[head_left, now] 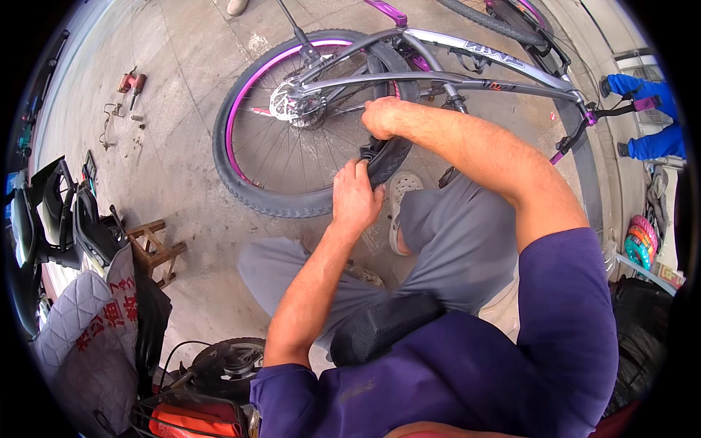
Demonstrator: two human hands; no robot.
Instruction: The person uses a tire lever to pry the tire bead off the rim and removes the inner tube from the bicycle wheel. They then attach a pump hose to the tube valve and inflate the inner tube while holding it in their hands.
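Observation:
A grey bicycle [504,62] with purple parts stands in front of me. Its wheel has a purple rim [232,124], a brake disc [286,101] and a black knobby tyre [288,204]. On the tyre's near right part, my left hand [355,196] is closed, fingers over the sidewall and thumb toward the tread. Farther up the same side, my right hand [381,118] is closed in a fist at the tyre's inner edge, its fingertips hidden. Between the hands, a loose black rubber fold [372,150] bulges at the rim; whether it is tube or tyre edge is unclear.
A red cordless tool [133,82] and small parts lie on the floor at left. A wooden stool [155,252] and a scooter with a quilted cover [84,314] stand nearer. Another bicycle wheel [496,22] is at the far right. Someone in blue trousers [650,117] is at right.

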